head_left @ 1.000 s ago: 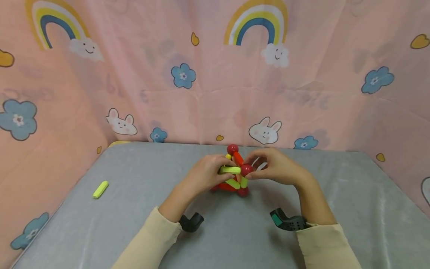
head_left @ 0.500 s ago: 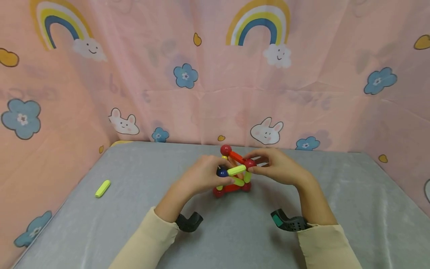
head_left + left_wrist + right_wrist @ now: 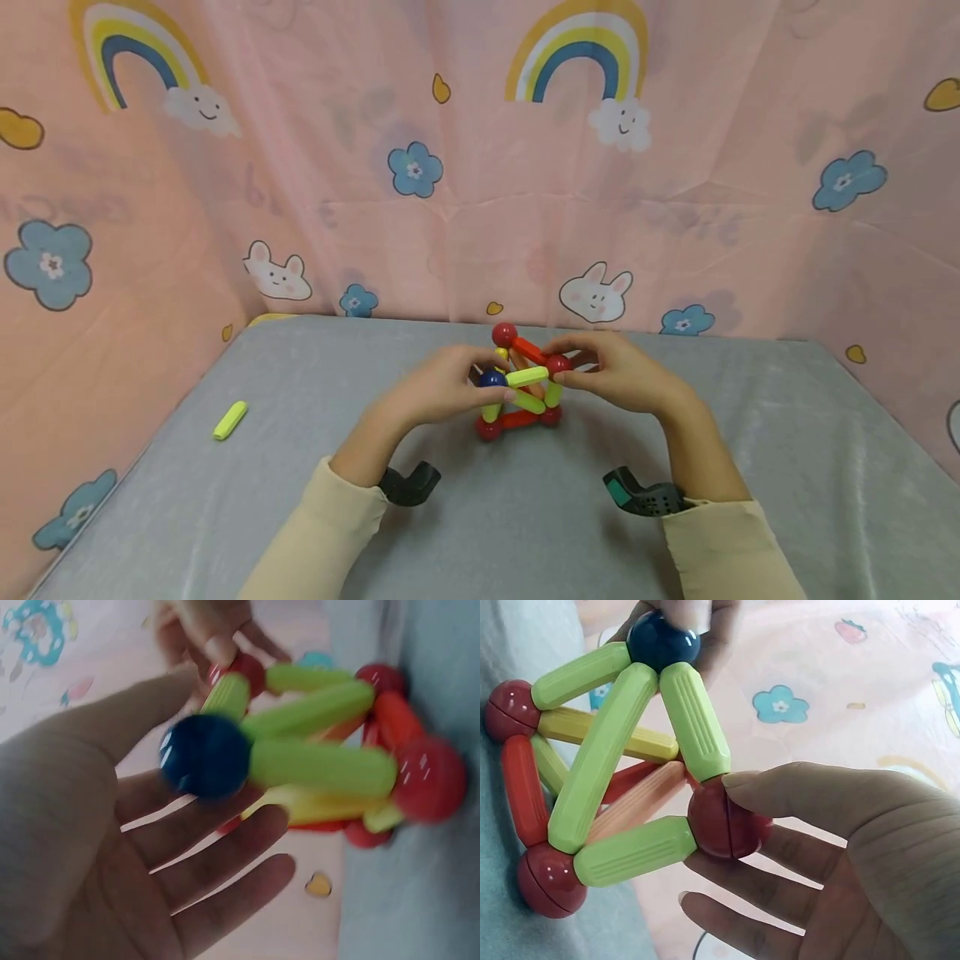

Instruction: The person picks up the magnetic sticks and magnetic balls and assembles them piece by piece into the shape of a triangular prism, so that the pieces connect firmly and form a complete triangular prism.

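A frame of magnetic building rods and balls [image 3: 520,421] stands on the table. At its upper left corner is a dark blue ball [image 3: 492,380], with a lime rod [image 3: 528,377] running to a red ball [image 3: 557,365]. My left hand [image 3: 438,387] is around the blue ball, fingers spread and fairly straight in the left wrist view; the thumb overlaps the ball in the right wrist view, contact unclear. Between thumb and fingers, my right hand [image 3: 626,371] pinches the red ball [image 3: 727,817]. A yellow rod [image 3: 607,733] and an orange rod [image 3: 641,799] show inside the frame.
A loose lime rod [image 3: 230,420] lies on the left of the grey table [image 3: 300,500]. A pink patterned curtain [image 3: 480,208] hangs along the back and sides. Each wrist wears a dark camera mount [image 3: 645,493].
The frame has turned and shifted, bringing the blue ball into sight from behind the left fingers. Most recently the left hand has drawn slightly left and its fingers have loosened; the right hand stays put.
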Tool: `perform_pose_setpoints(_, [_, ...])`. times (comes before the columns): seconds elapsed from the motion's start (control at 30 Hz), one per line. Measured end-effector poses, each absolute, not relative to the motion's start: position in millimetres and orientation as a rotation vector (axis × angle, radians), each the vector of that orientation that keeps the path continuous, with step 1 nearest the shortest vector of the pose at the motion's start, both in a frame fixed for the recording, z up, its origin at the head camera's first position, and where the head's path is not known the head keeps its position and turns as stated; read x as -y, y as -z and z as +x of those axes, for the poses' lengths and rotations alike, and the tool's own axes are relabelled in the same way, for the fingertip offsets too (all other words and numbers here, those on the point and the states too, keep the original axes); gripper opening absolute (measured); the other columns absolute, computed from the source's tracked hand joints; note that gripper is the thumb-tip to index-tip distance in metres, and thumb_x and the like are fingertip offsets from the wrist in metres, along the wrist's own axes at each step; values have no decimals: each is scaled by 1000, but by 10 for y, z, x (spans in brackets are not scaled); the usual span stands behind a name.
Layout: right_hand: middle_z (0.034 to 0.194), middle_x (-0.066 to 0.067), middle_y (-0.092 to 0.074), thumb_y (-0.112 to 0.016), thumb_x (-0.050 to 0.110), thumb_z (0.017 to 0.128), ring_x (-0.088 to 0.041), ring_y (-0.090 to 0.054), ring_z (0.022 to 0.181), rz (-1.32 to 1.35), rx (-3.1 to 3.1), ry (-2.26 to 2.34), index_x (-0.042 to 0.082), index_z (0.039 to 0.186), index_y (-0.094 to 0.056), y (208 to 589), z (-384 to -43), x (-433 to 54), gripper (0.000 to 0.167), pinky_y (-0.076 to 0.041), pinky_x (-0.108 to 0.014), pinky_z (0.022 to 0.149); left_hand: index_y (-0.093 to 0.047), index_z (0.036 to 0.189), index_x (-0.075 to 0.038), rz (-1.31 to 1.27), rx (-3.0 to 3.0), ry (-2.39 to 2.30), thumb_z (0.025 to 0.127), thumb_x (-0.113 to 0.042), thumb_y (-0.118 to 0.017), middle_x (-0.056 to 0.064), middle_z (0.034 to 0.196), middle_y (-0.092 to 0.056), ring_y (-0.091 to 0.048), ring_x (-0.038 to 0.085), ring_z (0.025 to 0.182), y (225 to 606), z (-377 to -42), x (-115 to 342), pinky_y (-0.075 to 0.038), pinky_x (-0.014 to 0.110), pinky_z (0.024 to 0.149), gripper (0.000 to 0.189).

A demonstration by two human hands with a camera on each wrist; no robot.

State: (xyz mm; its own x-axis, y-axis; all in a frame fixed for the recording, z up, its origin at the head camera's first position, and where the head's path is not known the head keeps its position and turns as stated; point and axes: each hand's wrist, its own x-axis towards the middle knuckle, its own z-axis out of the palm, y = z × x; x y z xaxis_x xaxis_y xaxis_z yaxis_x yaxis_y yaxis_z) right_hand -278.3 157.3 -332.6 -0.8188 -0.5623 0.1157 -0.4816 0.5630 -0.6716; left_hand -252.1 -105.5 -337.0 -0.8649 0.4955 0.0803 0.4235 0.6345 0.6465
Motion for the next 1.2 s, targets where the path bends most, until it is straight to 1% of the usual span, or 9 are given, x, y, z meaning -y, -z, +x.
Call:
perform_pose_setpoints(0.13, [127, -9, -67, -68, 16, 96, -30, -65, 116, -925, -2707, 1101, 13, 128, -66, 3360, -2812, -1529, 32, -57, -51, 96, -68, 130, -14, 643, -2765, -1051, 97, -41, -66, 0, 112, -71, -63, 19, 104, 3340, -2552, 1211, -57, 34, 87, 42])
perform_pose_setpoints(0.27, [126, -8, -66, -63, 14, 97, -27, -60, 115, -891, -2719, 1147, 14, 129, -66, 3433, -2854, -1479, 31, -54, -53, 99, -59, 140, -20, 502, -2883, -1073, 102, -45, -56, 3, 129, -67, -64, 22, 112, 3351, -2578, 1268, -57, 42, 93, 45])
perform_pose_setpoints(0.4, [124, -9, -64, -59, 9, 97, -26, -57, 113, -844, -2707, 1245, 15, 125, -65, 3542, -2898, -1396, 30, -53, -49, 97, -38, 155, -28, 507, -2982, -1138, 102, -34, -60, 6, 146, -56, -62, 25, 123, 3425, -2622, 1221, -57, 46, 96, 57])
perform_pose_setpoints(0.5, [128, -9, -63, -57, 7, 97, -28, -55, 115, -833, -2697, 1316, 15, 125, -65, 3616, -2913, -1330, 29, -51, -50, 98, -29, 159, -30, 608, -2973, -1176, 101, -26, -62, 4, 156, -47, -55, 28, 136, 3502, -2665, 1175, -51, 50, 107, 67])
perform_pose_setpoints(0.63, [144, -11, -56, -55, 6, 97, -33, -51, 129, -830, -2683, 1394, 14, 129, -63, 3667, -2921, -1282, 34, -48, -57, 105, -44, 153, -20, 682, -2943, -1224, 103, -22, -59, 6, 160, -42, -45, 30, 145, 3597, -2710, 1134, -40, 51, 117, 53])
perform_pose_setpoints(0.73, [147, -14, -54, -59, 6, 95, -36, -50, 133, -866, -2754, 1372, 11, 129, -65, 3676, -2925, -1283, 35, -47, -61, 106, -57, 141, -13, 668, -2979, -1271, 103, -18, -59, 9, 151, -50, -51, 29, 138, 3627, -2721, 1120, -45, 47, 113, 39])
perform_pose_setpoints(0.9, [144, -15, -57, -71, 8, 91, -37, -56, 128, -905, -2966, 1241, 12, 126, -70, 3668, -2938, -1308, 35, -51, -60, 101, -62, 134, -11, 542, -3040, -1312, 100, -19, -64, 8, 125, -62, -61, 25, 111, 3576, -2684, 1133, -58, 39, 92, 35])
perform_pose_setpoints(1.0, [144, -15, -58, -66, 4, 93, -35, -59, 125, -907, -2983, 1235, 12, 128, -70, 3664, -2945, -1287, 36, -54, -56, 98, -65, 130, -11, 509, -3055, -1248, 98, -22, -67, 7, 120, -64, -62, 23, 105, 3517, -2647, 1164, -59, 34, 81, 34])
perform_pose_setpoints(1.2, [144, -9, -59, -53, 10, 101, -29, -57, 126, -812, -2891, 1351, 15, 131, -68, 3665, -2924, -1232, 35, -53, -54, 100, -61, 135, -15, 415, -3050, -1100, 100, -28, -64, 6, 130, -64, -64, 23, 109, 3442, -2577, 1324, -59, 38, 88, 38])
